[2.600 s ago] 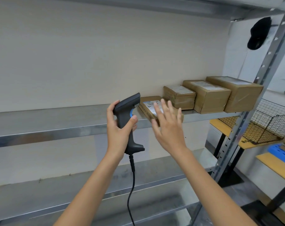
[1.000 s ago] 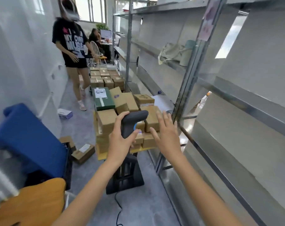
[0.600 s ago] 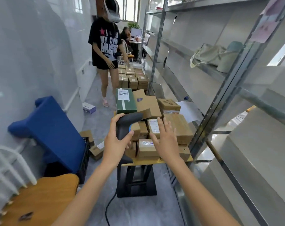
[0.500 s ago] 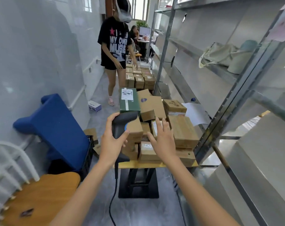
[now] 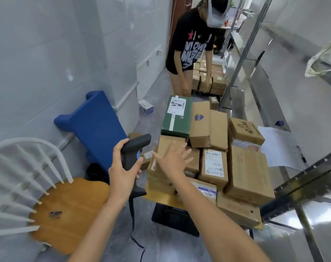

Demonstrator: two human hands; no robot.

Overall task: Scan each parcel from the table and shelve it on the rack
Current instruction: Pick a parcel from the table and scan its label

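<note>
A small table [image 5: 160,199] in front of me carries several cardboard parcels [image 5: 246,173] and one green parcel [image 5: 177,118]. My left hand [image 5: 123,171] grips a black corded barcode scanner [image 5: 134,154] by its handle, just left of the pile. My right hand [image 5: 173,160] hovers with spread fingers over the brown parcel [image 5: 168,148] at the pile's near-left corner; I cannot tell whether it touches the box. The metal rack [image 5: 302,178] runs along the right side.
A white-backed wooden chair [image 5: 66,205] stands at the lower left, a blue object [image 5: 96,125] leans on the wall behind it. Another person [image 5: 191,48] bends over a second stack of parcels [image 5: 210,78] further down the aisle. A white bag [image 5: 280,148] lies on the rack shelf.
I turned from the shelf with its placed parcels to the parcel table and came close. My right hand reached forward over the near-left brown parcel. The other person bent down to the far stack.
</note>
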